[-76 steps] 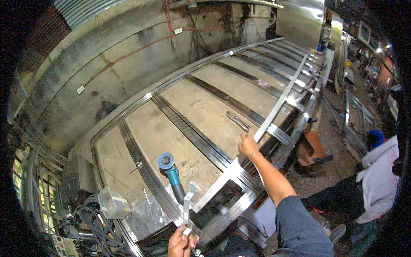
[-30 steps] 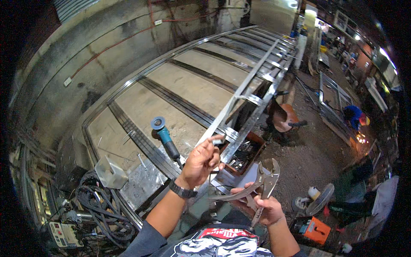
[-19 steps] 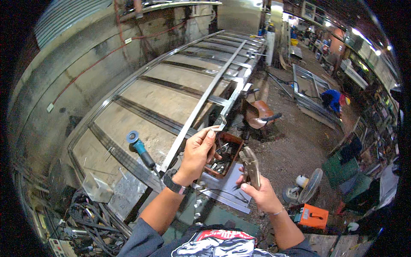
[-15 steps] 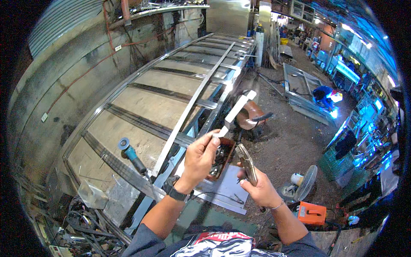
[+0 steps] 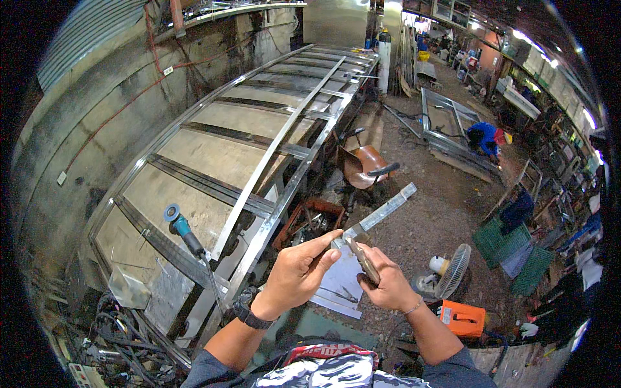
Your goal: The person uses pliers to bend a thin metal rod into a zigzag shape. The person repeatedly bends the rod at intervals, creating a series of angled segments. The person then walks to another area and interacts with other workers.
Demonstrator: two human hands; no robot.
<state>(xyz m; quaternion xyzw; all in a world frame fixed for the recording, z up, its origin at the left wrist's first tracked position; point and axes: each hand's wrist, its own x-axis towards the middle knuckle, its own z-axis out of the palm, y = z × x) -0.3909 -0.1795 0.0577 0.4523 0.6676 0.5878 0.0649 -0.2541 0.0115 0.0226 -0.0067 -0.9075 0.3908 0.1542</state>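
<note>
We pinch a flat metal strip (image 5: 388, 208) in our left hand (image 5: 299, 275) above the gravel floor (image 5: 427, 223), our right hand (image 5: 392, 283) wrapped around pliers (image 5: 363, 261). Apart from the strip moments ago, the pliers now reach its near end, though we cannot tell whether their jaws have closed.

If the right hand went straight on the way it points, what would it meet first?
Beyond the pliers it holds, the right hand would probably meet the metal strip first; depth is unclear.
</note>
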